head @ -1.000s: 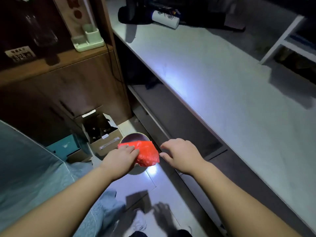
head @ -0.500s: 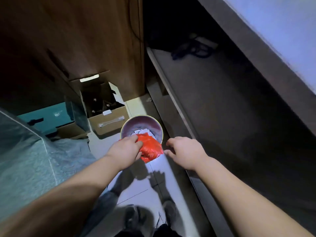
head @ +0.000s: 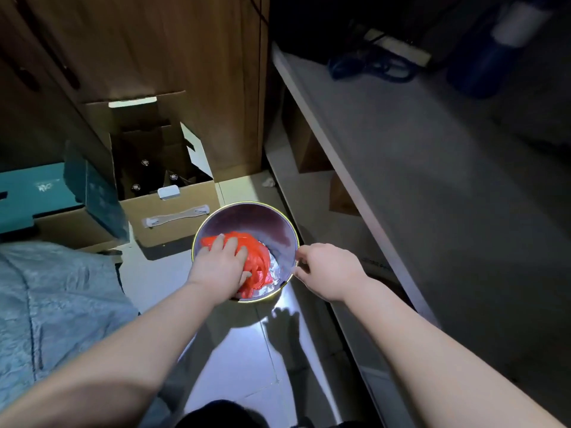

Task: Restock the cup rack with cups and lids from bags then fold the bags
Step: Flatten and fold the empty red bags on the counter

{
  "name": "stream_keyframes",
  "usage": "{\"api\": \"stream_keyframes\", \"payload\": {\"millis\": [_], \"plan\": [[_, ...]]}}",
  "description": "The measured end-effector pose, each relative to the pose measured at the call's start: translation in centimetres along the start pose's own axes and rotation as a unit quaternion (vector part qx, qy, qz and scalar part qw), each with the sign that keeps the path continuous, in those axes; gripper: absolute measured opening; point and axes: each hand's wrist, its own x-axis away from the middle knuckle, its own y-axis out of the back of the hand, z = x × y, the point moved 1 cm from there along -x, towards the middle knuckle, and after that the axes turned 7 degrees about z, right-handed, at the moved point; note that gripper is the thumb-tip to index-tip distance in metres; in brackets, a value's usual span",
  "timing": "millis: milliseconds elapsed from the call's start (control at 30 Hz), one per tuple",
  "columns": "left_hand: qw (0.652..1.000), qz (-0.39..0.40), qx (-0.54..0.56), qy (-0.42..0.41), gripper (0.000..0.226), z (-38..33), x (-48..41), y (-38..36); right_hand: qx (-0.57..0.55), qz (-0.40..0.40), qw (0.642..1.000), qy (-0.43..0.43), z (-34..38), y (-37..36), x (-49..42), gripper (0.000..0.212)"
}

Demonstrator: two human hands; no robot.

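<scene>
A crumpled red plastic bag [head: 258, 261] lies inside a round metal bin [head: 272, 217] on the floor, on top of white crumpled material [head: 273, 274]. My left hand [head: 222, 267] is inside the bin and presses down on the red bag with spread fingers. My right hand [head: 327, 270] is at the bin's right rim, its fingertips touching the edge. No cups, lids or cup rack are in sight.
An open cardboard box [head: 167, 193] with dark bottles stands behind the bin. A teal box [head: 40, 193] lies to its left, a grey-blue cloth [head: 46, 304] at the lower left. A wooden cabinet [head: 154, 44] rises behind. A low shelf [head: 432, 180] runs along the right.
The camera has tilted down toward the floor. My left hand has pushed the red bag from above the bin down into it. My right hand has come to the bin's rim.
</scene>
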Motion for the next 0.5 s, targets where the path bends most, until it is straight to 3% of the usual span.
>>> {"api": "stream_keyframes", "payload": {"millis": [233,500], "plan": [[1.000,-0.020,0.009,-0.016,0.038,-0.5,4.5,3.2,-0.003,0.018,1.000,-0.003,1.7,3.8,3.4,0.032],[1.000,-0.015,0.008,-0.017,0.037,1.8,14.3,17.9,-0.043,0.020,0.999,-0.007,6.7,16.1,13.6,0.035]]}}
